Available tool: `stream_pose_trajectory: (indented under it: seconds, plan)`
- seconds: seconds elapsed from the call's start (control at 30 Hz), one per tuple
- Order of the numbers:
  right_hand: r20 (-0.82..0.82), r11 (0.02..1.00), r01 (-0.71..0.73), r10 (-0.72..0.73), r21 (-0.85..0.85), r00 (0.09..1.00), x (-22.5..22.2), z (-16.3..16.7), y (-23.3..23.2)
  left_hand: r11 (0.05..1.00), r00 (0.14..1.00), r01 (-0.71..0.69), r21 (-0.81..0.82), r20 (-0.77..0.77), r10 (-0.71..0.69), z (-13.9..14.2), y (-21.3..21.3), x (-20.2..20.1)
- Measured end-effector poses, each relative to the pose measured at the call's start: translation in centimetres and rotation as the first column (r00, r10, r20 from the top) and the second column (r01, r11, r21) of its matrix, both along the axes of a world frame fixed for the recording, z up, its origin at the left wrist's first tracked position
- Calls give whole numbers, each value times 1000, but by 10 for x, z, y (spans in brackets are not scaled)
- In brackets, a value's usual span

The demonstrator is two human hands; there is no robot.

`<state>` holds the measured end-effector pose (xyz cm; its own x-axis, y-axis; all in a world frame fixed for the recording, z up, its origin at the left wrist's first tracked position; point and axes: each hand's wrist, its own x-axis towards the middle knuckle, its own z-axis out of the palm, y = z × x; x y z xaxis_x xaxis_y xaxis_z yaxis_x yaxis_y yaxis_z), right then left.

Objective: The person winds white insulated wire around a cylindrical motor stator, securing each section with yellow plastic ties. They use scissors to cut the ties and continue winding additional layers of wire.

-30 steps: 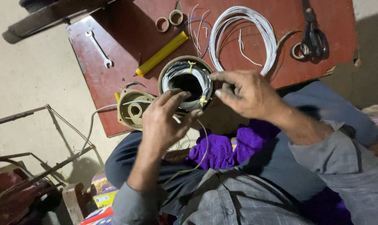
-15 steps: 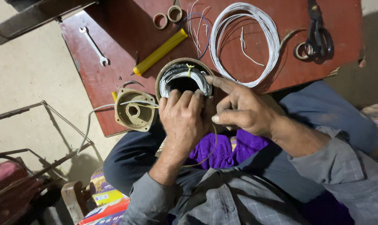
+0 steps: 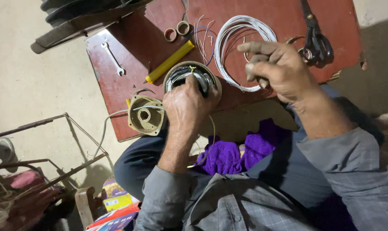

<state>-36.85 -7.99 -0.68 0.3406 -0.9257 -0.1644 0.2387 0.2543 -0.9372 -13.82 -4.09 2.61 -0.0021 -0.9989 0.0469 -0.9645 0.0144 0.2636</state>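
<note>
Repair workshop: wrench [image 3: 112, 58], scissors [image 3: 316, 40], wire coil [image 3: 241, 47].

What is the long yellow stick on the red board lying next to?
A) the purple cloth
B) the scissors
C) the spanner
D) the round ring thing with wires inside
D: the yellow stick lies slanted on the red board with its lower end close beside the round ring packed with wire, which the left hand grips; scissors, spanner and cloth all lie farther off.
</note>
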Motion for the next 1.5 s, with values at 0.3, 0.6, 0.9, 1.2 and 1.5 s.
stream_pose_trajectory:
  seconds: [0.3,0.6,0.9,1.2,1.5]
  plan:
    - [-206,988,-92,65,-124,976,10,-12,10,997,996,-69,-37,58,71,-10,-3,-11]
    - [-572,909,-22,-242,-415,784,-6,-14,-6,971,979,21,-240,-190,-68,20,23,3]
    - [-581,860,-109,-238,-499,778,15,-15,6,977,808,-183,-113,-583,84,11,79,101]
    - [-526,762,-160,-264,-628,809,82,-3,15,972,758,-168,-163,-652,22,-24,67,123]
    - [-632,601,-408,-219,-687,743,128,4,-1,986,729,-78,-148,-684,-45,-41,33,120]
